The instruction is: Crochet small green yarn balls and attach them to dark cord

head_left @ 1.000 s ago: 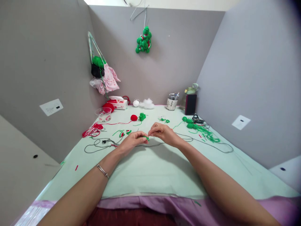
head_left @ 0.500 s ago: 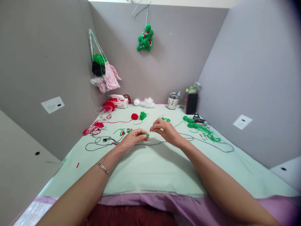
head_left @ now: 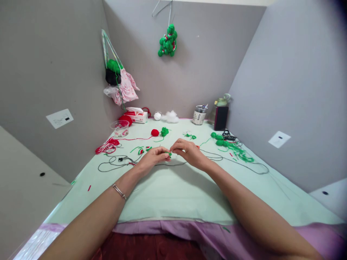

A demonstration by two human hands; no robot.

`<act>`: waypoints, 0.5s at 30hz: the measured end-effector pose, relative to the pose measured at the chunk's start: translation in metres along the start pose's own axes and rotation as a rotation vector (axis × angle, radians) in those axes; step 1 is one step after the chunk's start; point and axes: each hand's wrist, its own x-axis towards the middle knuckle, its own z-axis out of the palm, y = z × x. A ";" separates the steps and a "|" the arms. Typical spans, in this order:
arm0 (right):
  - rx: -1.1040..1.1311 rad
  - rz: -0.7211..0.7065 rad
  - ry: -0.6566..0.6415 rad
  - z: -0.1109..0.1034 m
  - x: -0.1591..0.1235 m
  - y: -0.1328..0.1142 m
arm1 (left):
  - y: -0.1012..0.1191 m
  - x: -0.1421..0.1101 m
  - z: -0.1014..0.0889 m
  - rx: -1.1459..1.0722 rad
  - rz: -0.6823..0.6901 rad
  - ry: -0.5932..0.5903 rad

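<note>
Near the middle of the table, my left hand (head_left: 156,156) pinches a small green crocheted piece (head_left: 169,154) between thumb and fingers. My right hand (head_left: 189,151) is closed on a thin crochet hook, mostly hidden; its orange end (head_left: 198,147) shows behind the hand. The fingertips of both hands meet at the green piece. Just left of my left hand lie two small red, white and green crocheted pieces, one of them a wedge (head_left: 141,151). A dark grey cord (head_left: 176,165) runs over the table beneath both hands.
Behind my hands sit a red yarn ball (head_left: 154,133) and a green yarn bundle (head_left: 164,131). Green balls and strands (head_left: 238,150) lie right, with black scissors (head_left: 227,135). Red yarn (head_left: 107,146) and a clear tub (head_left: 120,129) stand left. Grey panels enclose the table.
My right hand has moved left and its fingertips now touch the green piece in my left hand. The orange end has come into sight behind it. My left hand stays nearly still.
</note>
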 end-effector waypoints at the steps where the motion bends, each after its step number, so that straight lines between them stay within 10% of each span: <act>1: -0.011 -0.004 0.004 0.002 0.000 -0.002 | 0.001 0.000 0.001 -0.015 0.007 0.008; 15: -0.479 -0.254 0.097 0.020 -0.010 -0.016 | -0.001 0.002 0.001 -0.030 0.048 0.038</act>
